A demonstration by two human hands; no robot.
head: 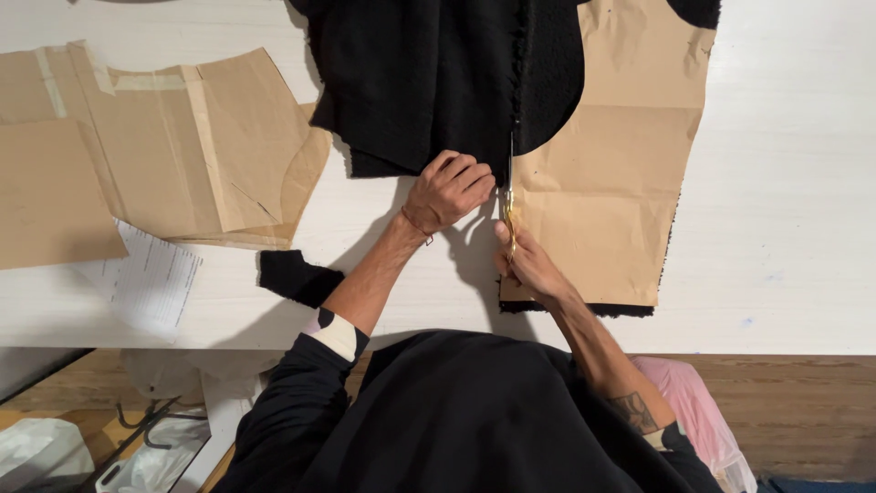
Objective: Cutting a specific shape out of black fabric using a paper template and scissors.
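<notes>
Scissors are gripped by the right hand; black fabric beside the blades is pinned under the closed left hand — knuckles seemingly close enough to be nicked.

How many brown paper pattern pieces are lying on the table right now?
3, as far as I can tell. One pattern piece lies at the far left edge, another overlaps it beside the black fabric, and one lies on the fabric by the scissors. More may hide underneath.

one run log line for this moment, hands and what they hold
left hand: pressing black fabric | right hand: holding gold-handled scissors at brown paper pattern edge | surface: white table
</notes>
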